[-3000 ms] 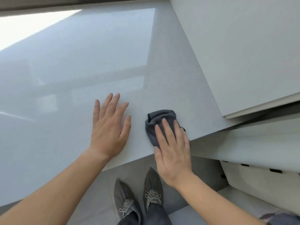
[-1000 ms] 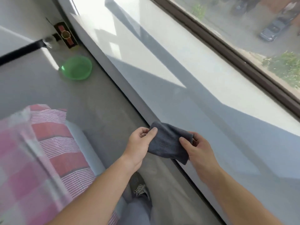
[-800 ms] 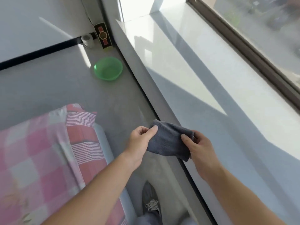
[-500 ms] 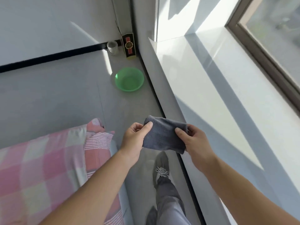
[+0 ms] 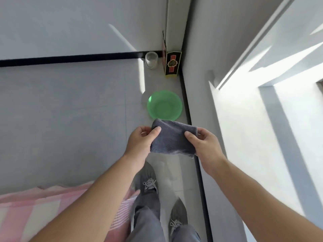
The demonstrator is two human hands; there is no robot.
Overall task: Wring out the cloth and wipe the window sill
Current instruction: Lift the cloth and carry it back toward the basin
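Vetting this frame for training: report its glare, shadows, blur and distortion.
Head view: sunlight blows out the window sill, which is crossed by slanting shadows. Head view: the cloth and green basin are sharp enough, while the pink bedding at lower left is smeared. Head view: wide-angle stretch splays the forearms toward the bottom corners.

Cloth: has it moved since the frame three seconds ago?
Yes. Off the sill: the cloth, then flat under the right hand, now hangs between it and the left hand over the floor, near the green basin.
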